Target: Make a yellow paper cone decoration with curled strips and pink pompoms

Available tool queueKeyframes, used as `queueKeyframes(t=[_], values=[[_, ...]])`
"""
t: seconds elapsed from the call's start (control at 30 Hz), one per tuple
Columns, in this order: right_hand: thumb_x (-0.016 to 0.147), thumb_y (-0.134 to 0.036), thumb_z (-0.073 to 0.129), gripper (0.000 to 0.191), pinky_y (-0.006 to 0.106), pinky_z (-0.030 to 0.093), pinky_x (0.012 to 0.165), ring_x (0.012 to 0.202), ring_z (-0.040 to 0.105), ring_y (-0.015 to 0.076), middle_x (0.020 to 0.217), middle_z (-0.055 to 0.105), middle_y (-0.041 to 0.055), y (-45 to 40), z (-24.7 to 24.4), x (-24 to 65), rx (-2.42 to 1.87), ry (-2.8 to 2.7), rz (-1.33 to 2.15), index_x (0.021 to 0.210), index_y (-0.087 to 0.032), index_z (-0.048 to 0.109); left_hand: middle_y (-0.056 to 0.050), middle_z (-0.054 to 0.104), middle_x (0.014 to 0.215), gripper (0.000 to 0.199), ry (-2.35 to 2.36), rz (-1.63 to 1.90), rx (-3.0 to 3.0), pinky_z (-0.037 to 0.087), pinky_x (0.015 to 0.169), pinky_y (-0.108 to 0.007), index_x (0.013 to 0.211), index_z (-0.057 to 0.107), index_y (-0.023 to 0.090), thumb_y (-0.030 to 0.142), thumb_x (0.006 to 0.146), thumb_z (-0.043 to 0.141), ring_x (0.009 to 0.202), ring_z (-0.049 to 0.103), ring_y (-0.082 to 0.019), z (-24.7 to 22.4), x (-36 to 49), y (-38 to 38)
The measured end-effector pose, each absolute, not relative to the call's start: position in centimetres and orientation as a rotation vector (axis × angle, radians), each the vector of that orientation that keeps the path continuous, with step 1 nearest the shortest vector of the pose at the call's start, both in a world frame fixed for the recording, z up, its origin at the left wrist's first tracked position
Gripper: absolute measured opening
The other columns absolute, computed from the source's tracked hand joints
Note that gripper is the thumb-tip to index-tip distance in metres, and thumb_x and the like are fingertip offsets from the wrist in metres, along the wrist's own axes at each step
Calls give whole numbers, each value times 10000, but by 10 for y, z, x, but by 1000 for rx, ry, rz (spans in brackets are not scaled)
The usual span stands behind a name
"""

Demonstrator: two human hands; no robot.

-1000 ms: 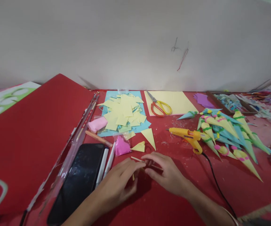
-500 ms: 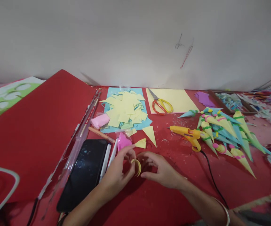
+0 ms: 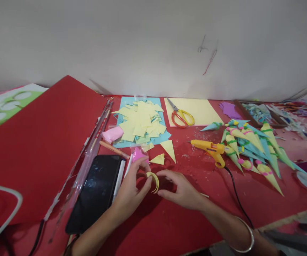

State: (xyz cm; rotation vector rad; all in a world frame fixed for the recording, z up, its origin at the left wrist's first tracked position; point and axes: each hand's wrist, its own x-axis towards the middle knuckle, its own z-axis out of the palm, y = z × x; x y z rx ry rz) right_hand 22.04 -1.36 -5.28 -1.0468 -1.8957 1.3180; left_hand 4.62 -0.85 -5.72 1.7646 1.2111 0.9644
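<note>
My left hand (image 3: pixel 134 183) pinches a small curled piece of yellow paper (image 3: pixel 155 182) between thumb and fingers, low over the red table. Close on its right side is my right hand (image 3: pixel 178 188), thumb and fingers apart and curved toward the paper; whether a fingertip touches it I cannot tell. Beyond the hands lie a folded yellow scrap (image 3: pixel 158 159), a yellow paper triangle (image 3: pixel 169 150) and a bright pink packet (image 3: pixel 139 155), partly covered by my left fingers.
A yellow hot glue gun (image 3: pixel 209 147) with a black cord lies right, beside a pile of paper cones (image 3: pixel 251 140). Scissors (image 3: pixel 181 115) rest on a yellow sheet. Cut papers (image 3: pixel 143 119) are heaped at the back. A phone (image 3: pixel 96 192) and markers lie left, near a red board (image 3: pixel 41 142).
The curled paper has turned slightly in my left fingers and shows more of its arc. My right fingers stay close beside it. The whole view has shifted a little.
</note>
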Motion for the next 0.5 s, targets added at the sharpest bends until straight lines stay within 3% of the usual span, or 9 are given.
queueKeyframes(t=[0.5], values=[[739,-184,559,378,281,448,759,885,563,154,1036,596,47,-17,-54,220,-1039,-1945,1196,1106,-189,470,12,457,859,388,1228,1001,1801,448,760,-264,1146,335,247,130,789,437,799,503,-112,-54,52,-10]])
